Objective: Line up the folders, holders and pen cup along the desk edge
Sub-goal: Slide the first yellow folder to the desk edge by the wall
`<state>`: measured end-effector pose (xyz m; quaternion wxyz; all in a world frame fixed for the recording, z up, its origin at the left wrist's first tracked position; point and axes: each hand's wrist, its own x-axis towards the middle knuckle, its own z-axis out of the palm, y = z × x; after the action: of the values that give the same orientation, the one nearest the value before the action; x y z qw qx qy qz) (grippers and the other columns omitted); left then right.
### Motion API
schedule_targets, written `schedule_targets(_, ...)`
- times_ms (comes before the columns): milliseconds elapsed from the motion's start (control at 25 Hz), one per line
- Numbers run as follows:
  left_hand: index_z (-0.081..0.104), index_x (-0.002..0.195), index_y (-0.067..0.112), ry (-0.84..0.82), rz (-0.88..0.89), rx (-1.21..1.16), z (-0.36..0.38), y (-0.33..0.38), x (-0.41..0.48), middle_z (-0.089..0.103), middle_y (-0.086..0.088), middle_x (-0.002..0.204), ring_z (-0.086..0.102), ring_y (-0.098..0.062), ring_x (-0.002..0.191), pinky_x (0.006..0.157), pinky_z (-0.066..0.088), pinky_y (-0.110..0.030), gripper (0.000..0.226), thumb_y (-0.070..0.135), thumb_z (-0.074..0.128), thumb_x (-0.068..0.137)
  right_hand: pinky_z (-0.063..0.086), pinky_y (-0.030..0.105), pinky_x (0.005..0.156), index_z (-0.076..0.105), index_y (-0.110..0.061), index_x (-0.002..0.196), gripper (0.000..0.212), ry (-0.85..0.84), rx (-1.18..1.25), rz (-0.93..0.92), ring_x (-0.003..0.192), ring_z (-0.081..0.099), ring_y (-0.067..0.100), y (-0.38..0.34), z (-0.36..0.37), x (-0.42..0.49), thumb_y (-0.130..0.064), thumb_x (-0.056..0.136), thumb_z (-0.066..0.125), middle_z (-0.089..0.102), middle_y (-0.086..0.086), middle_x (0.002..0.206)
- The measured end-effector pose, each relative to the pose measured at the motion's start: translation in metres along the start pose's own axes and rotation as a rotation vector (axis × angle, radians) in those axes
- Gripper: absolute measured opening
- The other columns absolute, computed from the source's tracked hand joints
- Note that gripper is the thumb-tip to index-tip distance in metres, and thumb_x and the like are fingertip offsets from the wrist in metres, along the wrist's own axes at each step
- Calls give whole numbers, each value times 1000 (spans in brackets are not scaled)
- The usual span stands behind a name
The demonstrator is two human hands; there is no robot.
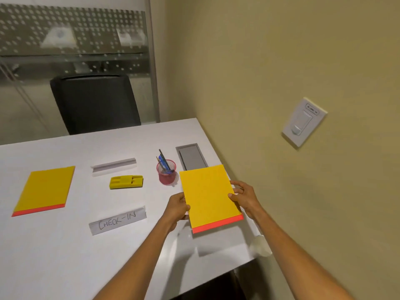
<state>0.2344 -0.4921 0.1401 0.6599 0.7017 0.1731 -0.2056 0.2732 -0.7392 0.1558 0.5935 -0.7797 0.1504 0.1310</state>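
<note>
White bench [65, 245] fills the lower view, pushed into a corner against a beige wall. Both hands pinch one yellow folder [208, 195] with an orange strip along its near end: the left hand [177, 207] grips its left edge, thumb on top, and the right hand [243, 197] grips its right edge the same way. The folder looks lifted or tilted slightly above the bench near the wall-side end, its far corner overlapping a grey cable hatch [191, 156].

The step in hand seems to be placing this folder; next it likely needs squaring to a bench edge and setting down flat.

Just left of the folder stands a pink mesh pen cup [166, 173] with pens. Further left lie a small yellow holder [126, 181], a white sign holder [113, 166] behind it, and a nearer one reading "CHECK-IN" [118, 219]. A second yellow folder [44, 190] lies well apart at the far left. All remain scattered, not in a row.

Beyond the bench are a black chair [95, 102] and a frosted glass partition; a light switch [304, 121] sits on the wall.
</note>
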Motion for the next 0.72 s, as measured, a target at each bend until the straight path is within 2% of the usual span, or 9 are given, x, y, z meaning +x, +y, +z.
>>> schedule_targets(120, 68, 109, 13, 61, -48, 62, 42, -11, 28, 73, -13, 95, 68, -28, 81, 77, 62, -52, 43, -18, 51, 84, 52, 31, 65, 56, -1, 125, 47, 2, -55, 65, 80, 62, 26, 23, -29, 29, 19, 83, 56, 65, 21, 100)
schedule_targets(200, 68, 95, 9, 117, -87, 81, 64, -22, 42, 67, -14, 80, 64, -29, 72, 71, 60, -48, 32, -17, 53, 83, 54, 35, 70, 56, 0, 125, 46, -14, -86, 101, 87, 64, 29, 40, -42, 45, 20, 83, 51, 67, 22, 109)
schedule_targets(280, 58, 75, 12, 192, -111, 116, 84, -32, 53, 53, -10, 69, 57, -27, 68, 67, 53, -42, 27, -14, 53, 82, 55, 41, 80, 58, -1, 122, 44, -40, -135, 132, 94, 66, 31, 58, -51, 59, 18, 84, 49, 68, 18, 113)
schedule_targets(360, 48, 67, 13, 245, -117, 169, 102, -46, 65, 49, -9, 71, 53, -28, 73, 71, 55, -44, 32, -16, 55, 77, 51, 39, 77, 62, 0, 117, 40, -61, -204, 161, 93, 65, 33, 78, -56, 69, 18, 84, 48, 69, 19, 110)
schedule_targets(520, 57, 78, 6, 307, -148, 216, 125, -67, 78, 60, -12, 76, 59, -29, 78, 79, 60, -56, 27, -20, 58, 72, 40, 28, 62, 64, 0, 98, 36, -71, -284, 170, 70, 53, 19, 113, -55, 81, 18, 77, 42, 63, 14, 84)
schedule_targets(600, 60, 78, 4, 319, -157, 249, 130, -75, 84, 61, -16, 77, 57, -28, 76, 76, 58, -51, 27, -21, 58, 69, 41, 26, 60, 63, 1, 101, 39, -72, -260, 161, 69, 55, 18, 125, -54, 84, 18, 75, 40, 65, 15, 87)
schedule_targets(720, 62, 73, 7, 310, -140, 280, 137, -84, 92, 62, -16, 75, 55, -27, 74, 67, 47, -36, 30, -22, 54, 68, 50, 36, 66, 63, -5, 113, 51, -49, -201, 144, 82, 63, 26, 136, -53, 86, 19, 75, 40, 70, 18, 103)
